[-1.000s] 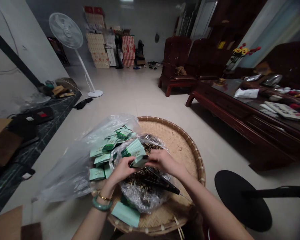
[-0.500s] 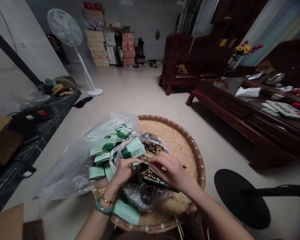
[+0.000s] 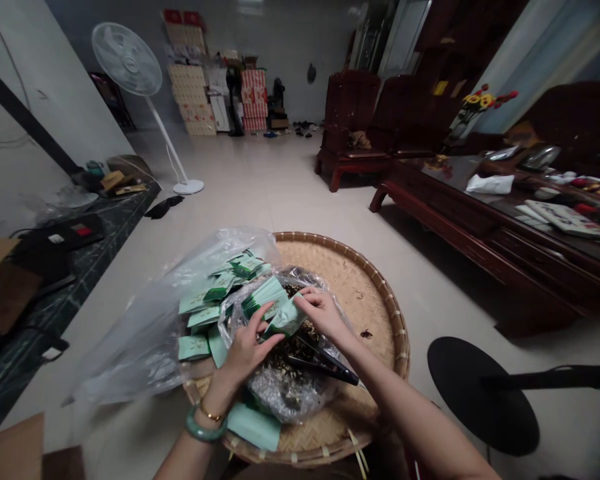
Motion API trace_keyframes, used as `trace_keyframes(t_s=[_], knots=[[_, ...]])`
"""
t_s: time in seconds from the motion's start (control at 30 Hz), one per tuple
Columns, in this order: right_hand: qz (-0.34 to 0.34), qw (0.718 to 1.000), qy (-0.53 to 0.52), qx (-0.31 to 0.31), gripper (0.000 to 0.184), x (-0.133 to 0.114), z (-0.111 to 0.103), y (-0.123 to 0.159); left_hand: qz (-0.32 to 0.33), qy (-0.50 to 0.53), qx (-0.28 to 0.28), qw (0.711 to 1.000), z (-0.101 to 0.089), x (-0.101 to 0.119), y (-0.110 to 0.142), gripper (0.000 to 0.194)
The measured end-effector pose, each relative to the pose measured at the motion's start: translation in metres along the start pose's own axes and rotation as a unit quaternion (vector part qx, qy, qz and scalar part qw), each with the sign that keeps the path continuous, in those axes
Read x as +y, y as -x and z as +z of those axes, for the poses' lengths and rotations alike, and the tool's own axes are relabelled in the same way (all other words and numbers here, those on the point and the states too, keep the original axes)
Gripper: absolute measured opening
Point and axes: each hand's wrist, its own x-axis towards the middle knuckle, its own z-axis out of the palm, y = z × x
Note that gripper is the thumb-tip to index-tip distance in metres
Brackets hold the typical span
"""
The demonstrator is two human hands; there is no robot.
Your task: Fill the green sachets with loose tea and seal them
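My left hand (image 3: 245, 350) holds a light-green packet (image 3: 286, 319) by its lower left side, thumb and forefinger on either side of it. Pinching the packet's upper right corner is my right hand (image 3: 323, 312). Beneath both hands lies an open clear plastic bag (image 3: 290, 397) with a dark and pale loose mix (image 3: 281, 363) in it. A long black tool (image 3: 325, 368) rests on the mix; I cannot make out its kind. A fanned stack of green packets (image 3: 265, 297) sits just behind my left hand.
The bag rests on a round woven bamboo tray (image 3: 403, 327). More green packets (image 3: 219, 285) lie at left on a large clear plastic sheet (image 3: 145, 333). A flat green packet (image 3: 254, 427) is near the front rim. A round black stand base (image 3: 483, 397) is at right.
The packet has been raised and turned, its broad face now showing. My right hand has moved up and left to its corner. The black tool now lies uncovered on the mix.
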Motion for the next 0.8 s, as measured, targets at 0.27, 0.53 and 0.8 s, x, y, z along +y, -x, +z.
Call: trace_keyframes(t_s=[0.27,0.53,0.8], knots=[[0.005,0.997,-0.055,0.048,0.045,-0.001,-0.005,0.001,-0.045,0.112,0.083,0.989,0.021,-0.009,0.001,0.019],[-0.043,0.996,0.054,-0.062,0.029,-0.015,-0.001,0.002,-0.102,0.213,0.044,0.971,0.022,-0.001,-0.011,0.027],[-0.088,0.978,0.153,-0.114,0.016,-0.028,-0.02,0.014,-0.134,0.277,0.072,0.949,0.027,0.001,-0.006,0.035]])
